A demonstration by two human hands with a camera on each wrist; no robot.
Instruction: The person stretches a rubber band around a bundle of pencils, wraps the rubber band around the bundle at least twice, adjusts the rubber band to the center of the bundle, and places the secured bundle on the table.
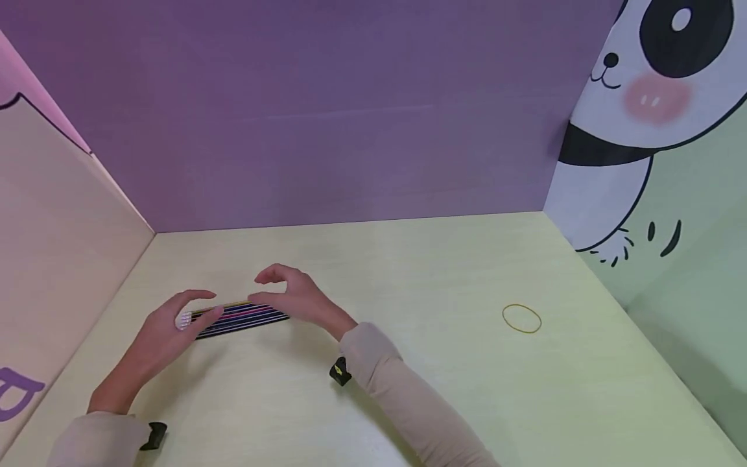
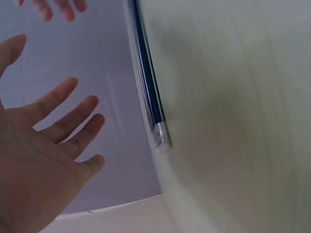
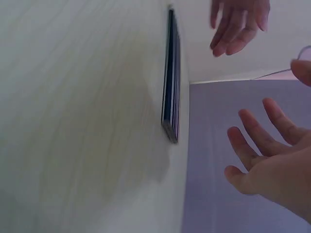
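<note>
A row of pencils [image 1: 248, 319], dark with some pink and yellow among them, lies side by side on the table. Their white eraser ends point left; in the left wrist view, a silvery ferrule shows on the nearest pencil [image 2: 149, 73]. Over the eraser end hovers my left hand [image 1: 163, 334], fingers loosely bent and apart from the pencils. My right hand [image 1: 299, 299] is above the other end, its fingers relaxed and spread. Both wrist views show a gap between the hands and the row [image 3: 171, 82]; neither hand holds anything.
A yellow rubber band [image 1: 530, 333] lies on the right part of the pale table [image 1: 397, 279]. A purple panel [image 1: 350, 130] stands along the back. Side panels rise at left [image 1: 58, 214] and right [image 1: 688, 279], the right one printed with a panda.
</note>
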